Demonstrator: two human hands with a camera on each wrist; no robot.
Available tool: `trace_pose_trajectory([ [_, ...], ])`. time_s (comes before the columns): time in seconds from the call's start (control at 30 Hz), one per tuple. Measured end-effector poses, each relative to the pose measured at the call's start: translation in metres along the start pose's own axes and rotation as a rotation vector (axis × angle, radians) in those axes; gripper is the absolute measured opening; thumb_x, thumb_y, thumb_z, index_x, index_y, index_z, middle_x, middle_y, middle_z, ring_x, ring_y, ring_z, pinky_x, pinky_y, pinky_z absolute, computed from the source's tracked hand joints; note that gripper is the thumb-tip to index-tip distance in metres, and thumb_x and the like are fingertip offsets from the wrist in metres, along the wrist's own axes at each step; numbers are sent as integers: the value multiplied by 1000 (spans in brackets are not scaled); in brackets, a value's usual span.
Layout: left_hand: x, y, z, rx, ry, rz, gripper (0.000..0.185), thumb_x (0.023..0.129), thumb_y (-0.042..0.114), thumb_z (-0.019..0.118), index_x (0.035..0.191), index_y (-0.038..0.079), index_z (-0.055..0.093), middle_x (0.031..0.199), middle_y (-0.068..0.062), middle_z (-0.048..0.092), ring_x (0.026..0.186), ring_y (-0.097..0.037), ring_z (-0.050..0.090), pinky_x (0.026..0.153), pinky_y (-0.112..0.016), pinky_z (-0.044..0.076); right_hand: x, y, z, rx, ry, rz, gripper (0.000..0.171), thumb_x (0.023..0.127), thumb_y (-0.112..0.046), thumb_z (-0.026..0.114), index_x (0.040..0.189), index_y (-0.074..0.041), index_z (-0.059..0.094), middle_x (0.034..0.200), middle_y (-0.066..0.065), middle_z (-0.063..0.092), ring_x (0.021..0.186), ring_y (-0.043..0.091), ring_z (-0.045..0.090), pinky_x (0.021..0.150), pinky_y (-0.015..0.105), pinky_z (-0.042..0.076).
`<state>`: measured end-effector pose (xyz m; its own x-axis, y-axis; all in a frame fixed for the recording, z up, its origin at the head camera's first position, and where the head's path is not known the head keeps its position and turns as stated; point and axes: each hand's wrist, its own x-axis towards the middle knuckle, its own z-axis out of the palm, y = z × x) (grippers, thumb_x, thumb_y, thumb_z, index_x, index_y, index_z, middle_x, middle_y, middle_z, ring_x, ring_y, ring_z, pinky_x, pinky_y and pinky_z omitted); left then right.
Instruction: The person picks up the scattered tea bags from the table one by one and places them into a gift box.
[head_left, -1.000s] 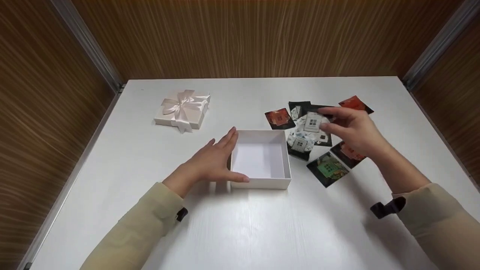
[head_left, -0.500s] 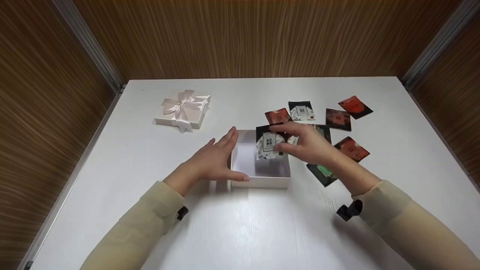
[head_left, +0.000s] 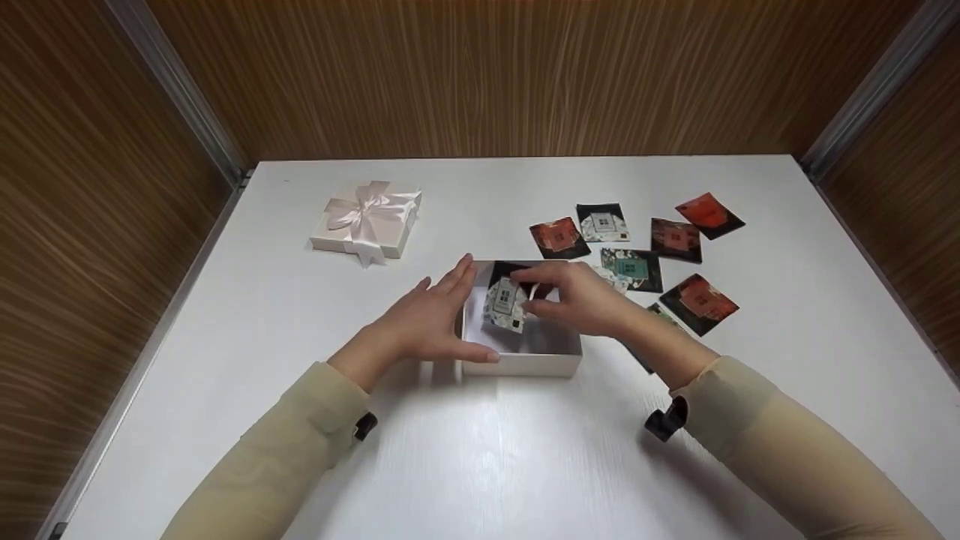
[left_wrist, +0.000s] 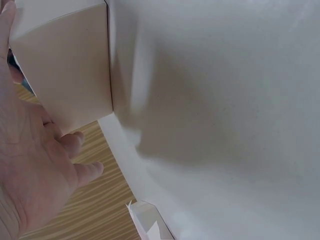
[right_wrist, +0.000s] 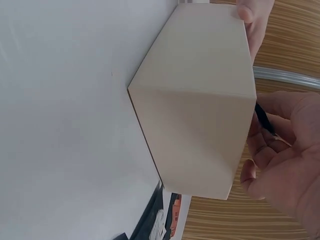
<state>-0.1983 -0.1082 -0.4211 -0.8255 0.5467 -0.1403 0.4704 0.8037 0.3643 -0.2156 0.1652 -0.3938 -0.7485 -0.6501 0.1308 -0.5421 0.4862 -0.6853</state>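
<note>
- right hand [head_left: 581,300] pinches a black-and-white sachet [head_left: 506,304] between thumb and fingers, tilted over the inside of the open white box [head_left: 525,361] at table centre.
- left hand [head_left: 424,322], fingers straight and slightly spread, presses flat against the box's wall at 9 o'clock.
- loose sachets [head_left: 679,240] lie scattered at 2 o'clock of the box.
- ribboned lid [head_left: 366,219] sits well apart at 10 o'clock on the white table [head_left: 525,450].

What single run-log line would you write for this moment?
left hand: steadies open white box | right hand: holds packet inside box | loose packets: on table
</note>
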Motion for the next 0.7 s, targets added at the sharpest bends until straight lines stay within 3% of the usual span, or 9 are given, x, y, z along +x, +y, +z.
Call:
trace_pose_trajectory([
  [0.17,0,-1,0,0,2,3,144,73,96,62,171,9,1,178,-6,-6,160,-28,21,129,-54,15,8,3,7,-31,-12,6,46,95,-6,75,139,3,68,128,18,73,102,29,73,93,53,59],
  [0.4,0,-2,1,8,4,19,142,76,93,63,171,7,1,178,-8,-5,161,-25,20,129,-57,18,15,8,16,-155,-29,-45,47,93,-12,77,138,2,69,133,18,72,127,35,65,109,52,50],
  [0.7,1,-2,1,4,0,17,143,75,94,62,171,7,0,178,-6,-6,160,-25,20,129,-55,16,22,14,21,-309,-42,-65,49,89,-14,77,136,-2,72,132,21,71,113,35,69,99,53,55],
])
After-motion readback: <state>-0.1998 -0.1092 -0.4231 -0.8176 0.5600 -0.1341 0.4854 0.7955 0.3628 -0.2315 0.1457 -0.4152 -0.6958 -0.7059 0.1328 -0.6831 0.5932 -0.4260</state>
